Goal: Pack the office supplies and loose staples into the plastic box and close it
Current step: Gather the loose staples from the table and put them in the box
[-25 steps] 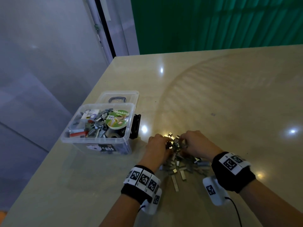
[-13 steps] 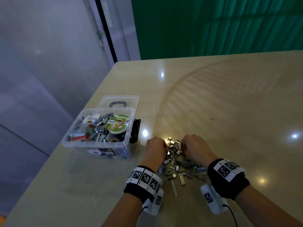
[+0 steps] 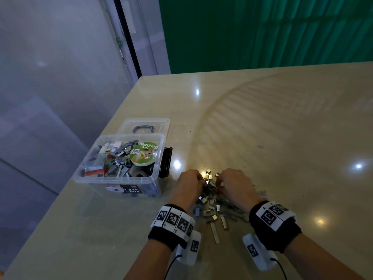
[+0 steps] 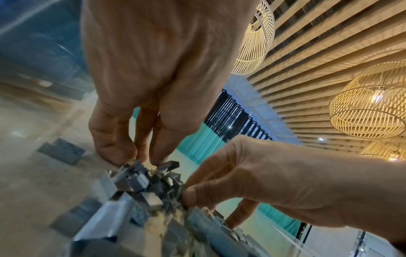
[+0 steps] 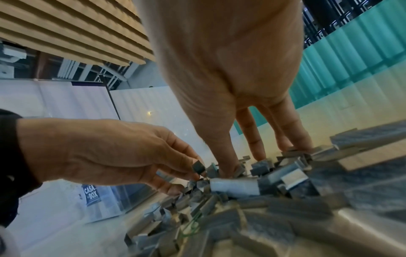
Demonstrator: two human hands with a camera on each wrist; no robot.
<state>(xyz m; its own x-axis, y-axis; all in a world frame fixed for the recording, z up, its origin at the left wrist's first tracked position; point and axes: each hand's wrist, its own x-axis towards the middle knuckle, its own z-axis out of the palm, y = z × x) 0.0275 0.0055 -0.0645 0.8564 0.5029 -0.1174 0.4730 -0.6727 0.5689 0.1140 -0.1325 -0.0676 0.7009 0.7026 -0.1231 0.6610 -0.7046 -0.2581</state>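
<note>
While open, plastic box [image 3: 121, 179] holds staples — masking tape [image 3: 143, 153]

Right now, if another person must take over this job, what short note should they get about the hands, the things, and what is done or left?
Left hand and right hand: both have fingers curled into the pile of loose staples on the table, gathering them.
Plastic box: open, left of the pile, already holding masking tape and many staples.
Lid: lies behind the box.
Left: move the pile into the box, close it.
</note>
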